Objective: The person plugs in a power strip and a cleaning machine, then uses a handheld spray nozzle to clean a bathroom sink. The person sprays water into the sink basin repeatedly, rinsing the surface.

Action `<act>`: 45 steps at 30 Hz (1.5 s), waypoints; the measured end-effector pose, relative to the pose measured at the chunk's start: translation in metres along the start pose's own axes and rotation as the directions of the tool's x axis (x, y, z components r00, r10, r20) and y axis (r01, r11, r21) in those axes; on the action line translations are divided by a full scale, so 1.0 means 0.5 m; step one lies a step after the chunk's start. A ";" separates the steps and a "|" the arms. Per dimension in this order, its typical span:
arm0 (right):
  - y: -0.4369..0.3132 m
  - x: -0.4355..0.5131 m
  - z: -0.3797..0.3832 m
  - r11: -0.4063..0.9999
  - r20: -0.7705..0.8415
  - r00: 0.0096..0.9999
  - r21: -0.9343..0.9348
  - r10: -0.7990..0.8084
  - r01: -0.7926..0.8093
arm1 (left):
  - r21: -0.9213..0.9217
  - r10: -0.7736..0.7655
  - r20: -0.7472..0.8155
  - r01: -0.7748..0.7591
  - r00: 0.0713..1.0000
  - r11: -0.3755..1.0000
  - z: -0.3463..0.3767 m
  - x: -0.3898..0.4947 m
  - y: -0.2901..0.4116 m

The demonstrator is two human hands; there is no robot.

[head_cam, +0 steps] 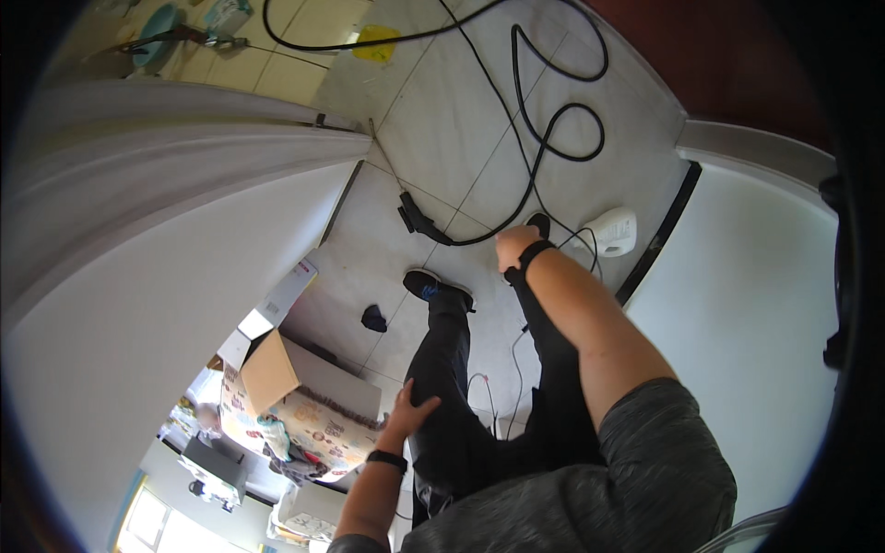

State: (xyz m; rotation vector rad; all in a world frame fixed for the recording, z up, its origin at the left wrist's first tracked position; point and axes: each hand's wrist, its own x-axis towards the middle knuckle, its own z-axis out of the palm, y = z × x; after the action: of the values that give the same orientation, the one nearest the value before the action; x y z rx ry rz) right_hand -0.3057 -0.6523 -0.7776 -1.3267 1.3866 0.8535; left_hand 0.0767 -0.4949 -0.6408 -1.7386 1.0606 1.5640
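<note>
My left hand (413, 410) rests at my left thigh, thumb and fingers apart, with nothing in it. Over my right lower leg, close to the shoe (538, 224), is my right hand (517, 247) with its fingers curled. Whether it grips anything is hidden. On the tiles ahead lies a black spray gun (420, 220) with a thin metal lance (386, 156). A black hose (523, 197) runs from its handle and loops across the floor. Right of my right hand, a white plastic jug (611, 232) lies on the floor, with a thin black cable (517, 135) passing beside it.
A dark crumpled cloth (374, 318) lies left of my left shoe (423, 284). White walls (228, 235) flank me. Farther off are a yellow object (375, 43) and a blue basin (156, 33). An open carton (271, 372) stands by furniture with a patterned cover (330, 432).
</note>
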 end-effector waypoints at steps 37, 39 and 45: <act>0.063 -0.166 -0.188 0.680 -0.518 0.851 0.657 0.093 0.326 | 0.259 0.212 0.009 -0.207 0.977 0.944 -0.200 0.071 0.149; 0.053 -0.304 -0.265 0.688 -0.660 0.751 0.547 0.004 0.478 | 0.224 0.270 -0.017 -0.259 0.963 0.940 -0.242 0.037 0.232; 0.012 -0.654 -0.588 0.159 -0.821 0.486 0.460 -0.300 0.874 | 0.074 0.710 0.137 -0.722 0.691 0.688 -0.413 -0.127 0.627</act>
State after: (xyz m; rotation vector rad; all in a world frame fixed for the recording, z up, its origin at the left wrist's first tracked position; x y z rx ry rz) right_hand -0.3968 -0.8400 -0.3903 -1.1090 1.1432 -0.9292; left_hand -0.0779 -0.8196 -0.5163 -1.1748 1.8986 1.9428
